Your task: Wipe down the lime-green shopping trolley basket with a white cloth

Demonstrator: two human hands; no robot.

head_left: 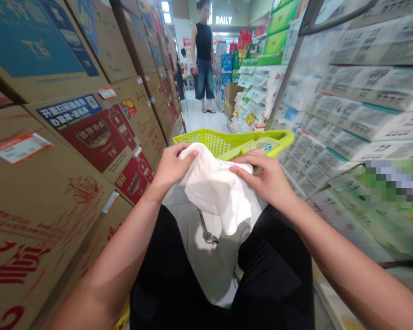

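Note:
A white cloth (216, 188) hangs in loose folds between my two hands, its lowest corner dangling above my legs. My left hand (175, 160) pinches its upper left edge between thumb and fingers. At the upper right edge, my right hand (261, 172) grips the cloth with the thumb on top. Just behind the cloth is a yellow-green plastic shopping cart basket (206, 140) with a perforated wall and a thick rim. The cloth covers the near part of the basket, so its contents are hidden.
Stacked cardboard cartons (99, 133) line the left side. Packaged goods with handwritten labels (358, 110) are piled on the right. A caster wheel (209, 237) stands on the pale floor below the cloth. Farther down the aisle stands a person (203, 50) in a black sleeveless top.

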